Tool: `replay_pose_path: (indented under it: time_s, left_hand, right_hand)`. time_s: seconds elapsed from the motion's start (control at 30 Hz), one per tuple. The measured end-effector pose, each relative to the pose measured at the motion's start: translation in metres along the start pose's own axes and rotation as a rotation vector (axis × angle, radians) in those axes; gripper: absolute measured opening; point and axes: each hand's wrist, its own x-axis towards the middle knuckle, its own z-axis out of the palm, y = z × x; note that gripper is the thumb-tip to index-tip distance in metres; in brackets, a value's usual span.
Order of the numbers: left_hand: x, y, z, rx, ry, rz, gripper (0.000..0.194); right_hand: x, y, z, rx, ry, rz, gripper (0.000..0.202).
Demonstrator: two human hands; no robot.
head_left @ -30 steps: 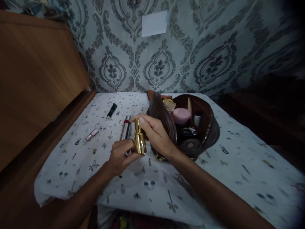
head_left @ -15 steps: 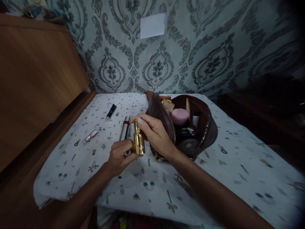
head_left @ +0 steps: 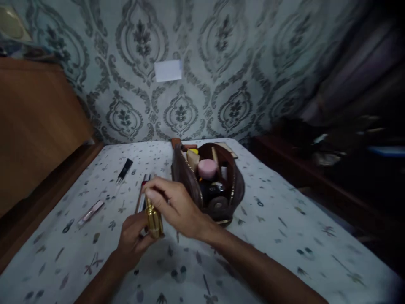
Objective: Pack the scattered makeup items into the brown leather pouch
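A shiny gold bottle [head_left: 154, 222] with a narrow top is held upright, slightly tilted, between both hands. My left hand [head_left: 134, 236] grips its lower body from the left. The fingers of my right hand [head_left: 177, 207] close round its slim top. Just behind the hands lie silver tubes [head_left: 141, 198], one with a red band, partly hidden by my fingers. To the right stands an unzipped dark brown bag [head_left: 239, 185] holding a pink round item [head_left: 207, 169], a beige packet [head_left: 193, 158] and several dark items.
On the patterned white cloth [head_left: 278, 261], a black-capped tube [head_left: 125, 169] and a small pale pink tube [head_left: 91, 212] lie at the left. A brown object [head_left: 176, 143] lies behind the bag. Wooden furniture [head_left: 38, 122] borders the left side; patterned wallpaper rises behind.
The view has shifted right and up, so the hands, bag and tubes appear further left and lower. Both hands stay on the gold bottle.
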Motion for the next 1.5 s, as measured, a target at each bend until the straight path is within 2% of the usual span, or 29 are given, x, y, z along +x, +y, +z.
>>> replay_pose_path:
  time_s: [0.1,0.3,0.37,0.53,0.67,0.8,0.93,1.03,1.3,1.5]
  left_hand:
    - [-0.004,-0.003,0.004,0.053,-0.019,-0.006,0.041]
    - [-0.002,-0.007,0.014,0.120,-0.163,0.075,0.018]
    - [0.005,-0.004,0.017,0.166,-0.198,0.106,0.017]
    - [0.029,0.007,0.027,0.287,-0.170,0.173,0.023]
    - [0.045,0.007,0.043,0.406,-0.173,0.294,0.031]
    - [0.051,0.002,0.057,0.438,-0.145,0.336,0.031]
    - [0.050,-0.001,0.060,0.411,-0.134,0.347,0.032]
    - [0.049,-0.001,0.059,0.373,-0.117,0.351,0.031]
    - [0.045,-0.003,0.060,0.352,-0.149,0.312,0.030]
    - [0.041,-0.007,0.064,0.342,-0.120,0.294,0.032]
  right_hand:
    - [-0.005,-0.003,-0.007,-0.022,-0.024,-0.030,0.019]
    - [-0.024,-0.009,-0.036,-0.092,0.014,-0.042,0.017]
    - [-0.030,-0.014,-0.050,-0.110,0.061,-0.026,0.019]
    - [-0.040,-0.022,-0.093,-0.213,0.256,-0.003,0.019]
    - [-0.044,-0.016,-0.126,-0.287,0.371,0.001,0.021]
    - [-0.047,-0.008,-0.151,-0.386,0.474,0.045,0.023]
    - [-0.045,-0.004,-0.166,-0.435,0.518,0.071,0.026]
    - [-0.038,-0.001,-0.169,-0.510,0.439,0.058,0.023]
    - [-0.013,0.017,-0.163,-0.684,0.018,0.124,0.019]
    - [-0.004,0.026,-0.160,-0.725,-0.135,0.189,0.014]
